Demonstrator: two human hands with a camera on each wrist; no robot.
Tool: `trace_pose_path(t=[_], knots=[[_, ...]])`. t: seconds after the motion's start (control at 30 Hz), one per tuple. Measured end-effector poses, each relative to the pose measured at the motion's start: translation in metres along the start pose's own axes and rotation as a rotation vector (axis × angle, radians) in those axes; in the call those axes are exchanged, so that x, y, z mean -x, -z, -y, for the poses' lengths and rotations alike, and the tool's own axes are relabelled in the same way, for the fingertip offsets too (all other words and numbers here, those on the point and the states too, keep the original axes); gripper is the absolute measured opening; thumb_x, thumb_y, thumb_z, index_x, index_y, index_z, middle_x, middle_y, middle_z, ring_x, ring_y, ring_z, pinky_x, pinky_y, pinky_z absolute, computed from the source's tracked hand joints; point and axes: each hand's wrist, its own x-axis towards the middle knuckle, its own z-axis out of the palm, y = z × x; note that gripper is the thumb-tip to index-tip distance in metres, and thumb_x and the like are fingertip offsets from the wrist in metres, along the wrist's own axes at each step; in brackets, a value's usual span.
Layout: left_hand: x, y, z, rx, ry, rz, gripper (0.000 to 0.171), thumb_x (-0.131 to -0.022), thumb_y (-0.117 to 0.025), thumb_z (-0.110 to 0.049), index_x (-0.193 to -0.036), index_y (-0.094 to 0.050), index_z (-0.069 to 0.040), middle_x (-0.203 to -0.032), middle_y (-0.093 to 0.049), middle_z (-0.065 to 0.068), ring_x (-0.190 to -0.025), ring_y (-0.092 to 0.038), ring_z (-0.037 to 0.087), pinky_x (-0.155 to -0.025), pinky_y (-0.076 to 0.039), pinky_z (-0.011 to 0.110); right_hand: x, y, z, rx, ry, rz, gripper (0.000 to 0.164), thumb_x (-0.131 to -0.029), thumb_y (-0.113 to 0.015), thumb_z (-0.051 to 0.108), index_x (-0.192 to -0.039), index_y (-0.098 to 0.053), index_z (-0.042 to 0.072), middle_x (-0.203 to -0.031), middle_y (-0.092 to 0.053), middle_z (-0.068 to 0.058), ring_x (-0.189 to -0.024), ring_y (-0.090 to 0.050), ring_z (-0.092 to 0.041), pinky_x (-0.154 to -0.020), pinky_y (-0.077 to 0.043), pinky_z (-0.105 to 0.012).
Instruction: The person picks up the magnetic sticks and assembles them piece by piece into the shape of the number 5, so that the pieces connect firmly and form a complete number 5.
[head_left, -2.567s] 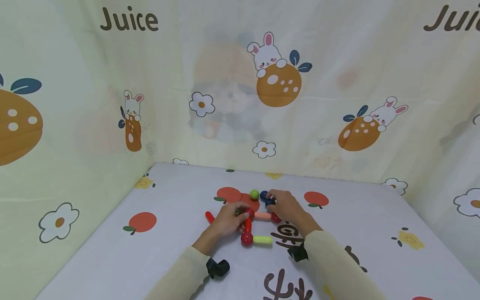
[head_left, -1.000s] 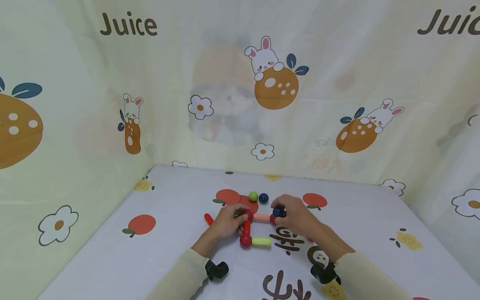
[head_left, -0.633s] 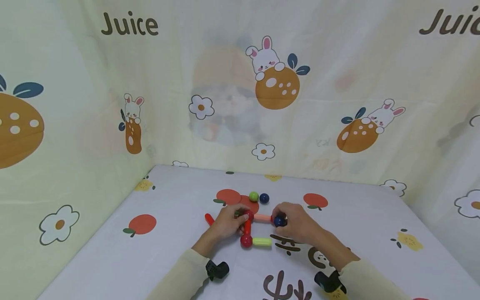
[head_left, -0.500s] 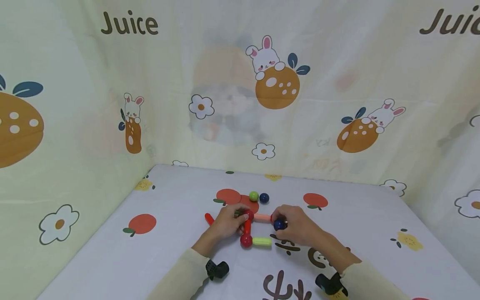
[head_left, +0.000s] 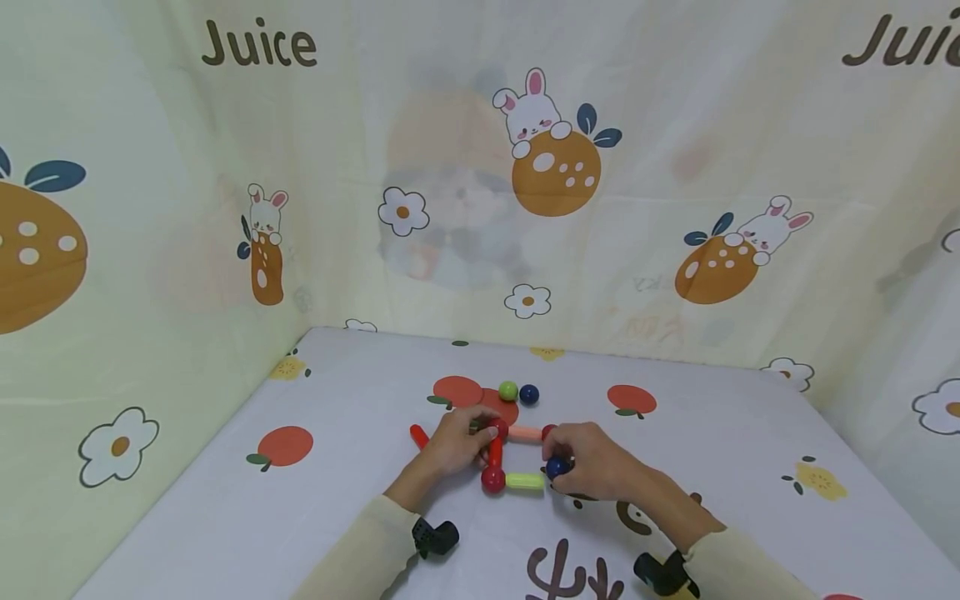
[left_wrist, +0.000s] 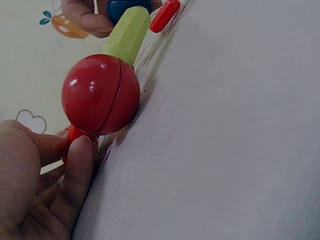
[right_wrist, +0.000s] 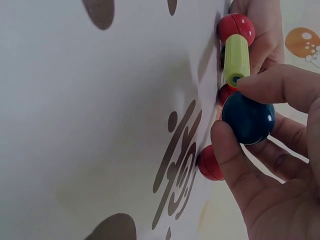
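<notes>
My left hand (head_left: 456, 443) grips the toy frame of balls and rods at its red rod (head_left: 496, 451), which joins two red balls. From the nearer red ball (head_left: 493, 479) a yellow-green rod (head_left: 525, 481) points right. A pink rod (head_left: 525, 433) runs from the farther one to another red ball (head_left: 550, 431). My right hand (head_left: 596, 457) pinches a dark blue ball (right_wrist: 248, 119) between thumb and fingers, close by the yellow-green rod's free end. Whether ball and rod touch, I cannot tell.
A green ball (head_left: 508, 391) and a second dark blue ball (head_left: 528, 394) lie behind the frame. One red rod (head_left: 419, 435) lies left of my left hand. In the left wrist view another red rod (left_wrist: 165, 16) rests on the table. Patterned cloth walls stand around.
My right hand picked up a dark blue ball from beside the other loose balls. It carried the ball nearer, past the pink rod's red ball, to the yellow-green rod's end. My left hand stayed put.
</notes>
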Motion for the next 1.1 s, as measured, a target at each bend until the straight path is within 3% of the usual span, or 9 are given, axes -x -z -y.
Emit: trace_pose_path(t=[0.3, 1.1], knots=[[-0.0005, -0.0008, 0.0014, 0.006, 0.01, -0.002, 0.03, -0.1, -0.063, -0.012, -0.131, -0.064, -0.01, -0.096, -0.063, 0.005, -0.062, -0.061, 0.016, -0.06, -0.057, 0.029, 0.0015, -0.002, -0.0025, -0.043, 0.008, 0.065, 0.026, -0.079, -0.086, 0.013, -0.097, -0.068, 0.015, -0.09, -0.066, 0.006, -0.086, -0.059, -0.018, -0.081, -0.056, -0.037], [-0.002, -0.002, 0.0034, -0.007, 0.012, -0.015, 0.031, -0.1, -0.064, -0.014, -0.131, -0.064, -0.011, -0.094, -0.063, 0.004, -0.062, -0.062, 0.017, -0.061, -0.057, 0.029, 0.0016, -0.009, -0.0036, -0.043, -0.044, 0.092, 0.03, -0.076, -0.091, 0.019, -0.094, -0.067, 0.018, -0.09, -0.066, 0.006, -0.087, -0.059, -0.017, -0.082, -0.056, -0.038]])
